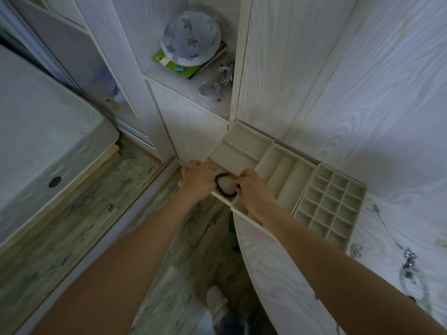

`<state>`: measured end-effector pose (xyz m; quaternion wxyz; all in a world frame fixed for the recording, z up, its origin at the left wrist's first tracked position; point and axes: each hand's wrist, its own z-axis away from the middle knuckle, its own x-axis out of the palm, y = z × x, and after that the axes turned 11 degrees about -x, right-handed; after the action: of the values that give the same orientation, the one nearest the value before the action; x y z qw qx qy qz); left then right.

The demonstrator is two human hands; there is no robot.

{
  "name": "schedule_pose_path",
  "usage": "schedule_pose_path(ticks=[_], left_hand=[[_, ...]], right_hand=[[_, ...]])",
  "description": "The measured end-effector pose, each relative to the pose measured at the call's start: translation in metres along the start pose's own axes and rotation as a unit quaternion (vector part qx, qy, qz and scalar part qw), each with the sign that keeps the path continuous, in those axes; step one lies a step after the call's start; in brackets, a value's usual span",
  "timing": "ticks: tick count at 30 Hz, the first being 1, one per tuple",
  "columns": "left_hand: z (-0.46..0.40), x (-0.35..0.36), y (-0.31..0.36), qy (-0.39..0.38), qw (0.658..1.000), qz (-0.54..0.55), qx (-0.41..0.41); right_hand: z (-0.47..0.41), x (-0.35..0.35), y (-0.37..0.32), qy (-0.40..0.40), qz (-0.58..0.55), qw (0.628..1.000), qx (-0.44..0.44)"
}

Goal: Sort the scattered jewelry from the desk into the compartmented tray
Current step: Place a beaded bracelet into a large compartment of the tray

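Both forearms are reaching; left hand [197, 180] and right hand [254, 187] are pinching the bead bracelet [225, 187], which should be lowered flat into the tray [242, 143] compartment.

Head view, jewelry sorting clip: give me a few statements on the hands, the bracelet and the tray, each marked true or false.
1. A dark red beaded bracelet lies between the two hands. True.
2. The bracelet sits in the small-celled grid section. False: it is over a large compartment at the tray's left end.
3. The small grid cells are full of rings. False: they look empty.
4. The right hand is at the bracelet's right side. True.
5. The left hand rests on the domed lamp. False: it is at the tray's left edge, by the bracelet.
6. Chains lie on the desk right of the tray. True.
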<state>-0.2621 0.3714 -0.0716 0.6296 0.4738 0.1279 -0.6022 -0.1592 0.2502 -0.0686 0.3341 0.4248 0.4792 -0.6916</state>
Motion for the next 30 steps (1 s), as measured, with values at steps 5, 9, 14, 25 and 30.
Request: schedule_pose_path(ticks=[5, 9, 14, 25, 30], left_hand=[[0.01, -0.003, 0.002, -0.039, 0.993, -0.1, 0.055], [0.012, 0.0, -0.002, -0.032, 0.959, -0.24, 0.148], [0.013, 0.008, -0.001, -0.016, 0.938, -0.278, 0.208], [0.019, 0.012, 0.0, -0.062, 0.933, -0.279, 0.218], [0.018, 0.011, -0.003, -0.065, 0.932, -0.271, 0.233]], right_hand=[[0.015, 0.0, -0.002, -0.044, -0.004, 0.998, -0.034], [0.023, 0.005, 0.004, -0.053, 0.027, 0.997, -0.041], [0.027, 0.008, 0.009, -0.029, 0.005, 1.0, -0.001], [0.026, 0.006, 0.012, -0.043, 0.013, 0.999, -0.002], [0.027, 0.007, 0.012, -0.035, 0.017, 0.999, -0.005]])
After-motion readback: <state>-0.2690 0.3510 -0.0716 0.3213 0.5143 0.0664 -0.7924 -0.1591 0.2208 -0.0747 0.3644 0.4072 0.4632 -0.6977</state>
